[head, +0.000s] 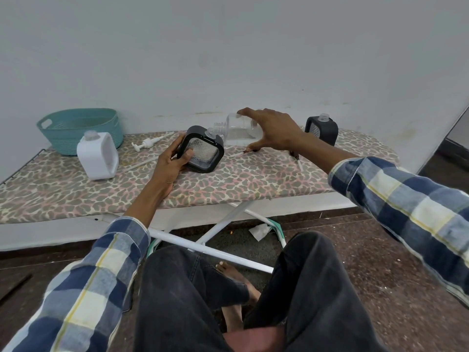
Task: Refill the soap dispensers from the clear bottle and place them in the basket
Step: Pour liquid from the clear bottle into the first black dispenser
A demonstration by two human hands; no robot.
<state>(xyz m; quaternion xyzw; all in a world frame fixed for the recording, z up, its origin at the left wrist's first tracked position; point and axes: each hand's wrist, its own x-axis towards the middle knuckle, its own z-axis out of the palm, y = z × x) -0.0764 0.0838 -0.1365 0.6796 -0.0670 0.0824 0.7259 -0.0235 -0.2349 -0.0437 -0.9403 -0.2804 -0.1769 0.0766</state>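
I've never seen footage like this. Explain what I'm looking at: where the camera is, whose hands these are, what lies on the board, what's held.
There is no machine here. A camera on a person's head looks down at their two hands. The left hand grips a black soap dispenser, pump off. The right hand holds a tilted clear bottle. On the ironing board also stand a white dispenser, a second black dispenser and a teal basket; a loose pump lies there.
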